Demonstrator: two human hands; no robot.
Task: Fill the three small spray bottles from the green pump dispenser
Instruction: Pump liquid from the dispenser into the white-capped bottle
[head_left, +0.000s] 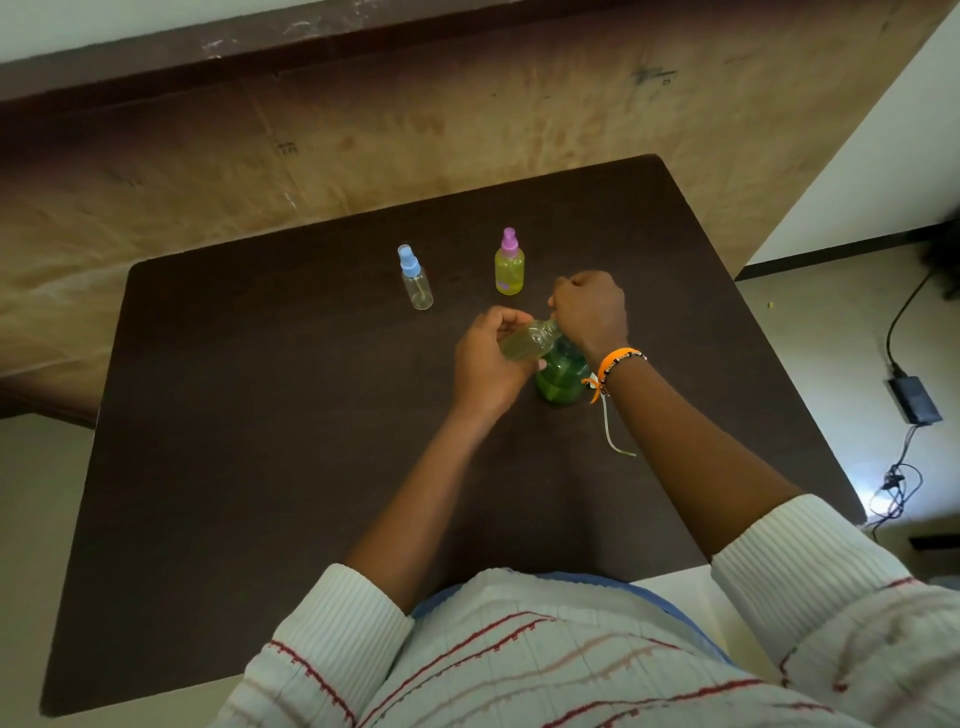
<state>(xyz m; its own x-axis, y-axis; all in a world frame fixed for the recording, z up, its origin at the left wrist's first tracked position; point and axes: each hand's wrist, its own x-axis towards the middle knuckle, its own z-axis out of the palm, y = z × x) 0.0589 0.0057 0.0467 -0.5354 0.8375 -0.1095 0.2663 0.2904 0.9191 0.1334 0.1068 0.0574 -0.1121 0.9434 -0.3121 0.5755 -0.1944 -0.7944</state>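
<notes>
Now uncapped bottle (524, 344) (tilted, yellowish liquid) in left hand (485, 358).

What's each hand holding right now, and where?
Left hand grips the uncapped spray bottle round its body. Right hand is fisted over the green dispenser; what it grips is hidden.

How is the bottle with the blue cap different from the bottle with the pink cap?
The blue-capped bottle looks almost empty and clear; the pink-capped bottle looks full of yellow-green liquid. The blue-capped bottle stands farther left and looks slimmer; the pink-capped bottle looks wider. Both stand upright on the table, capped, untouched by either hand.
</notes>
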